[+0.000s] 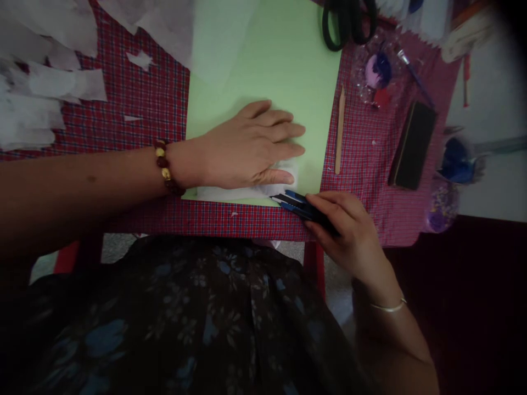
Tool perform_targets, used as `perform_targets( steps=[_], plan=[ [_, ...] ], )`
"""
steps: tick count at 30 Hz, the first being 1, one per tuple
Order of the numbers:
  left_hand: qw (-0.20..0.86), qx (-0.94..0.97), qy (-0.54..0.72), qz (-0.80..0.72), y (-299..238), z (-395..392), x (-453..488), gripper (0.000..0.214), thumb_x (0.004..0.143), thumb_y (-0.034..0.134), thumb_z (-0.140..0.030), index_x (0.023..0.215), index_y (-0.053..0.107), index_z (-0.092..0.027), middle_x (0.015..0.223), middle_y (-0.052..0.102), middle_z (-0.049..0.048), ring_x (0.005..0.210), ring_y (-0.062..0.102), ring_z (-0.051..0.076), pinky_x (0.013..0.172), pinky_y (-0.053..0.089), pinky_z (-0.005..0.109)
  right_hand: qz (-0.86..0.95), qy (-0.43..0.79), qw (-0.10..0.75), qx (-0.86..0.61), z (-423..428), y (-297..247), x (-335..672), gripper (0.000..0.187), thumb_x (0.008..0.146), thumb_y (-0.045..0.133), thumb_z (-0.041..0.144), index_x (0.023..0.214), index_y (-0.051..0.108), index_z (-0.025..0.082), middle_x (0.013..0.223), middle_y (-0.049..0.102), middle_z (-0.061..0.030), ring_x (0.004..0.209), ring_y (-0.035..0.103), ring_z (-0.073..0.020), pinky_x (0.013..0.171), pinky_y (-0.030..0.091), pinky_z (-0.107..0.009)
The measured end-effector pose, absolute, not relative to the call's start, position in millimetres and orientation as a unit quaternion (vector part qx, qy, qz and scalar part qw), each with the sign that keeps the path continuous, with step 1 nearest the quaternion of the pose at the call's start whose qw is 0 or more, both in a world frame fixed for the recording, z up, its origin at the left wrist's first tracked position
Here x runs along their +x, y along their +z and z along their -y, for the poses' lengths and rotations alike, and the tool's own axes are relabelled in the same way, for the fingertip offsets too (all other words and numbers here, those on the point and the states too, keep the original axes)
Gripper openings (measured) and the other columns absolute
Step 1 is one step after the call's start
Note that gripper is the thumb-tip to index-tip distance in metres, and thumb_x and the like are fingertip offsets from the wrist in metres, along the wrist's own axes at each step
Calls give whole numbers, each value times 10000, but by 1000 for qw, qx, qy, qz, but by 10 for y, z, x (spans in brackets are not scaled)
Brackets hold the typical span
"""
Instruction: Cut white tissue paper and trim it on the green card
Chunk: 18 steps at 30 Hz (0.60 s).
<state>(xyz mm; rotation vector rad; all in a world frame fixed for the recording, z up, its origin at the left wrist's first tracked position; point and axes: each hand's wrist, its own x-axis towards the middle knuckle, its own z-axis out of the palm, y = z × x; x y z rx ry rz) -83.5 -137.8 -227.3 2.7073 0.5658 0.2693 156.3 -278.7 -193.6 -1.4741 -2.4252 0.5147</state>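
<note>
My left hand (251, 145) lies flat with fingers stretched out on a piece of white tissue paper (230, 192), pressing it onto a light green sheet (267, 60). My right hand (343, 222) is closed on a blue and black cutter-like tool (294, 202) whose tip points left at the tissue's near edge. A beaded bracelet circles my left wrist and a thin bangle my right.
The red checked tablecloth (144, 104) covers a small table. White paper scraps (45, 93) lie at the left. A wooden stick (340, 129), a dark rectangular block (413, 145), black scissors handles (348, 22) and small paint pots (379, 71) stand at the right.
</note>
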Motion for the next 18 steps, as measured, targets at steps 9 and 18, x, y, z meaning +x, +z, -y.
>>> perform_targets(
  steps=[9, 18],
  plan=[
    [168, 960, 97, -203, -2301, 1368, -836, 576, 970, 313, -581, 1382, 510, -231, 1536, 431, 42, 1412, 349, 318, 1175, 204, 538, 860, 187, 105, -463, 2649, -1914, 1400, 453, 922, 609, 192, 1365, 514, 203, 1156, 623, -116, 1044, 590, -262, 910, 521, -445],
    [113, 969, 95, -196, -2322, 1374, -839, 495, 973, 434, -470, 1392, 498, -213, 1529, 430, 69, 1399, 371, 324, 1162, 247, 531, 846, 209, 108, -479, 2845, -1909, 1405, 492, 903, 646, 201, 1372, 503, 169, 1164, 618, -126, 1042, 585, -260, 906, 519, -422]
  ],
)
